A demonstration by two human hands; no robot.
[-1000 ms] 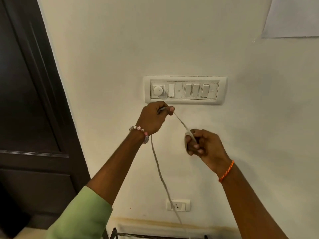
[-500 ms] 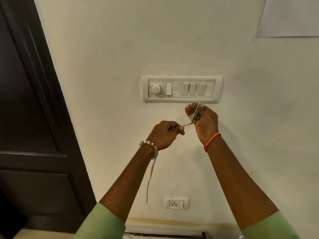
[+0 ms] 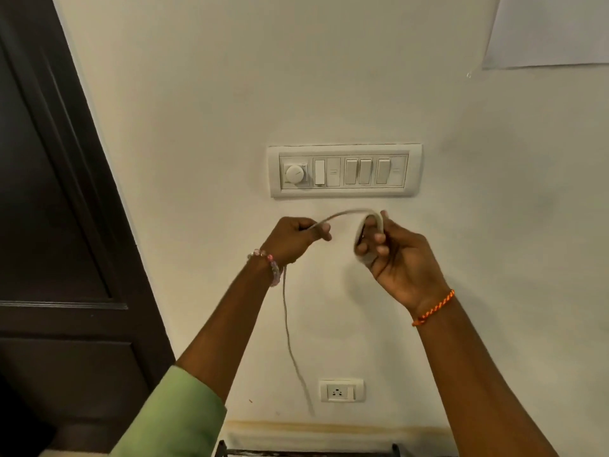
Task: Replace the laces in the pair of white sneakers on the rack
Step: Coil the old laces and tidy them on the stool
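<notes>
Item: grey shoelace (image 3: 342, 213), frame centre. Left hand (image 3: 293, 237) pinches strand; right hand (image 3: 392, 250) grips coil. Risk: coil likely unravels if grip loosens.

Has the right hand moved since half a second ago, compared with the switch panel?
Yes. The right hand has dropped lower, away from the switch panel.

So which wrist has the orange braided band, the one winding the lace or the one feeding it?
The right hand, with the lace looped round its fingers, wears the orange band; the left hand wears beads.
</notes>
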